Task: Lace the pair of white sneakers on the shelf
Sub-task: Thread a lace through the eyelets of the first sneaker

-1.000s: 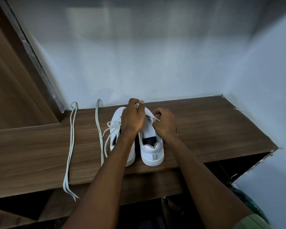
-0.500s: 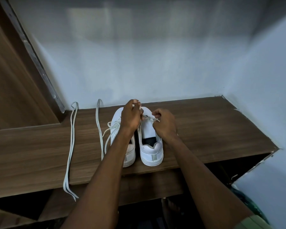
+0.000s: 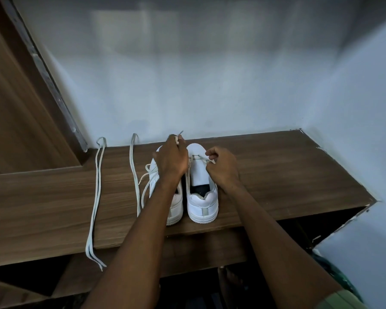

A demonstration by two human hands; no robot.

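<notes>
Two bare forearms reach fwd from the bottom edge to a pair of white sneakers on a wooden shelf (image 3: 276, 175), heels toward the viewer. Under the left wrist sits the left sneaker (image 3: 176, 204), w/ loose lace loops spilling just left of it. Right sneaker (image 3: 202, 197) sits beside it, touching or nearly so, w/ one bar of lace (image 3: 196, 155) across its lowest eyelets. Right hand (image 3: 223, 168), fingers curled, pinches one end of that lace at the shoe's right side. Left hand (image 3: 171, 161), also curled, pinches the other end, tip poking up past the fingers. Well left of both hands lies a spare lace (image 3: 96, 197), its ends hanging over the shelf edge. Beyond: pale wall.

Risk: uneven pull could leave ends unequal or drag the lace out of an eyelet; a tug may slide the sneaker.
</notes>
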